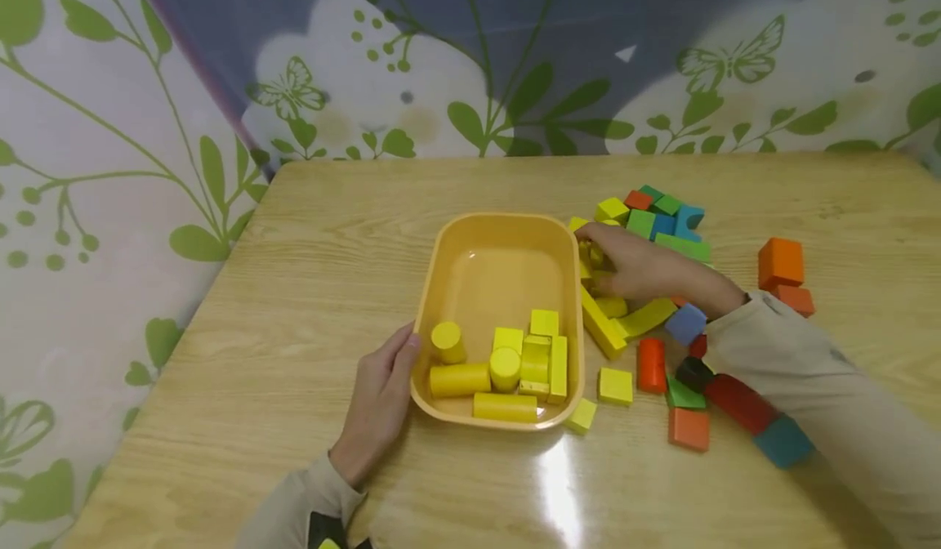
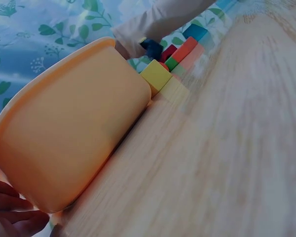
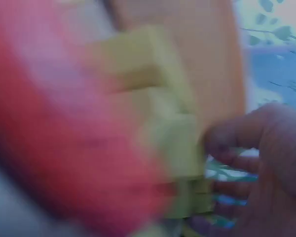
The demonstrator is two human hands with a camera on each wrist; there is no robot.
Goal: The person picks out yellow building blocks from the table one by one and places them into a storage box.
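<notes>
My left hand [image 1: 375,402] grips the left side of a yellow-orange plastic bin [image 1: 500,279], thumb on the rim; fingers [image 2: 24,217] show below its wall in the left wrist view. Yellow blocks lie in the near half of the bin, among them a lying cylinder [image 1: 459,380] and an upright cylinder [image 1: 447,341]. Just right of the bin, my right hand [image 1: 639,263] reaches among yellow blocks [image 3: 177,143] with bent fingers. Blur and overlap hide whether it pinches one. A long yellow block [image 1: 603,324] leans by the bin's right wall.
Green, blue and red blocks [image 1: 641,224] are heaped behind my right hand. A red cylinder [image 1: 651,365], yellow cubes [image 1: 615,386] and a blue block [image 1: 783,441] lie nearer. Orange blocks [image 1: 781,263] sit far right. A patterned wall [image 1: 544,83] borders the wooden table [image 1: 294,353].
</notes>
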